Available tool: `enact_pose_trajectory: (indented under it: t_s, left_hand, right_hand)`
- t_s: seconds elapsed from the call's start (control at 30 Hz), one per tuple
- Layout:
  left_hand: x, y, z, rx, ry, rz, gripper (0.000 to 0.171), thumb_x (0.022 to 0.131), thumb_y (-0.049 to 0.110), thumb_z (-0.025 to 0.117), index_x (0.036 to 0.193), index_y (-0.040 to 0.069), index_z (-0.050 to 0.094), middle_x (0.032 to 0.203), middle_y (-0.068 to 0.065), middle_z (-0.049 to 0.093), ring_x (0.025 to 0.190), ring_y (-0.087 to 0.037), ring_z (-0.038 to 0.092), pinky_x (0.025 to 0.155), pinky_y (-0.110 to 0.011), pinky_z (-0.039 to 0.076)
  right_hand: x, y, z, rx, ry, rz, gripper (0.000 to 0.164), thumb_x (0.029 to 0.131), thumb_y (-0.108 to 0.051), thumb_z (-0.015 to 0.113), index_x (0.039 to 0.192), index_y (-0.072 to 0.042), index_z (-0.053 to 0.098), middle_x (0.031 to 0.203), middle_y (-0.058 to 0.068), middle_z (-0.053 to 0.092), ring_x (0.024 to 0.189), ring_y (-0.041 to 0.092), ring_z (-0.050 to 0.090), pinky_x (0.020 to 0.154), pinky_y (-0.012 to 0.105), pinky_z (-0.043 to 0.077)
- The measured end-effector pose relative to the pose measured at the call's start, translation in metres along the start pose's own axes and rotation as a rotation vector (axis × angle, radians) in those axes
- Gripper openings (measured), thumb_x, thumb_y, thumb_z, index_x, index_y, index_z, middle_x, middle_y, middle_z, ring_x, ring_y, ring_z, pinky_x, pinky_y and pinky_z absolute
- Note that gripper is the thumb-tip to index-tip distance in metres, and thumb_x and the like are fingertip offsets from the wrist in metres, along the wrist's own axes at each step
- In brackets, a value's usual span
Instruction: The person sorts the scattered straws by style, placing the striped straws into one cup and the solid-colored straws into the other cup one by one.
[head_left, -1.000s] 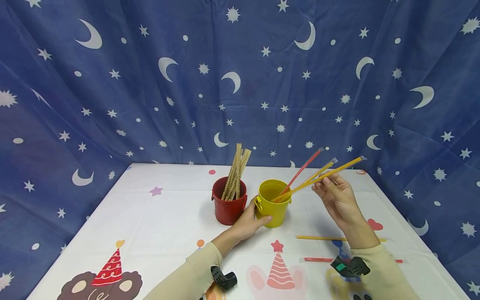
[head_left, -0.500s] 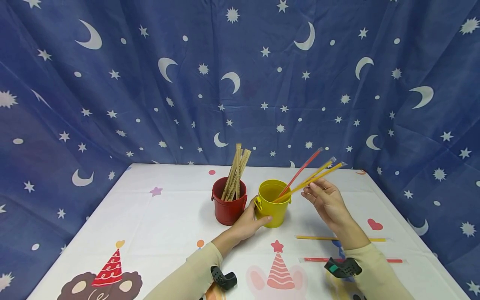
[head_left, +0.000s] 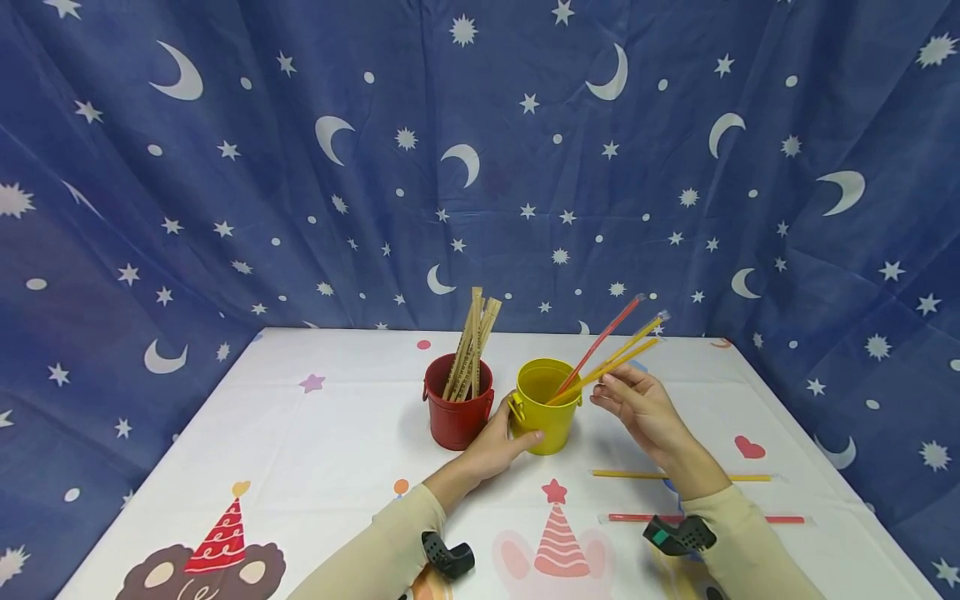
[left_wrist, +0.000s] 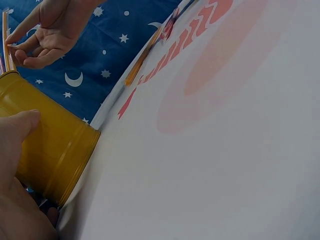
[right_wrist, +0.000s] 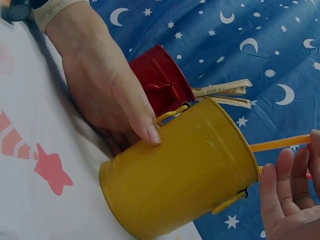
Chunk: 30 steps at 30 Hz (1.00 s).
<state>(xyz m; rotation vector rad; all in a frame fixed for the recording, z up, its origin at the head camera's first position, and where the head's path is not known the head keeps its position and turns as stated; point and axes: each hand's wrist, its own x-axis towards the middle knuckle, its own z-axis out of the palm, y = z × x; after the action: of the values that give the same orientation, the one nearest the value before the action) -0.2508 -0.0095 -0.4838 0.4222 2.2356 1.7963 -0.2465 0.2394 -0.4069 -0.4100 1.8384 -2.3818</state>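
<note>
My left hand [head_left: 491, 446] grips the side of a small yellow metal bucket [head_left: 551, 427], its thumb across the front. My right hand [head_left: 647, 417] pinches a yellow plastic-wrapped straw [head_left: 636, 353], whose lower end lies inside the bucket's rim. In the right wrist view that straw [right_wrist: 282, 143] runs from the bucket mouth to the fingertips. A red straw [head_left: 606, 333] and another yellow straw [head_left: 647, 328] lean out of the same bucket. Their lower ends are hidden inside it.
Just left stands a red bucket [head_left: 457, 427] with several paper-wrapped sticks [head_left: 474, 354]. A yellow straw [head_left: 626, 475] and a red straw [head_left: 628, 518] lie on the white printed tablecloth [head_left: 337, 442], partly behind the right arm. A blue starry curtain [head_left: 510, 167] hangs behind the table.
My right hand has moved left and slightly down toward the yellow bucket, and the held straw's upper end has dropped left with it. The left hand and both buckets stay put.
</note>
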Motion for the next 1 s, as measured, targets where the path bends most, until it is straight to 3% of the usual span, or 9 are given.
enact_pose_trajectory:
  t_s: [0.5,0.67,0.83,1.0]
  left_hand:
    - [-0.001,0.001,0.0,0.0,0.005,0.007,0.086,0.096,0.03,0.069,0.161,0.008,0.017,0.169,-0.011,0.023,0.159,-0.03,0.016,0.129,-0.055,0.013]
    - [0.0,0.0,0.0,-0.001,0.002,0.01,0.087,0.096,0.03,0.069,0.162,0.008,0.017,0.169,-0.011,0.024,0.159,-0.03,0.016,0.129,-0.055,0.013]
    - [-0.001,0.0,0.0,-0.003,-0.003,0.007,0.087,0.096,0.031,0.068,0.162,0.008,0.016,0.169,-0.012,0.022,0.159,-0.03,0.015,0.129,-0.055,0.013]
    - [-0.001,0.001,-0.001,-0.004,-0.004,0.009,0.087,0.096,0.03,0.069,0.162,0.008,0.016,0.169,-0.011,0.022,0.159,-0.03,0.015,0.129,-0.055,0.013]
  right_hand:
    - [0.0,-0.006,-0.002,-0.066,0.026,0.087,0.011,0.105,-0.015,0.055,0.103,-0.016,0.066,0.096,-0.007,0.069,0.09,0.007,0.07,0.09,0.021,0.059]
    - [0.0,-0.008,-0.005,-0.165,0.029,0.127,0.01,0.105,-0.019,0.055,0.104,-0.014,0.063,0.1,-0.008,0.068,0.091,0.007,0.069,0.09,0.02,0.059]
    - [0.0,-0.012,-0.012,-0.291,-0.004,0.134,0.02,0.106,-0.024,0.054,0.112,-0.006,0.059,0.105,-0.009,0.066,0.094,0.007,0.068,0.09,0.018,0.058]
    - [0.001,-0.014,-0.02,-0.336,-0.044,0.118,0.019,0.106,-0.022,0.054,0.113,-0.006,0.061,0.106,-0.009,0.066,0.093,0.006,0.068,0.089,0.017,0.058]
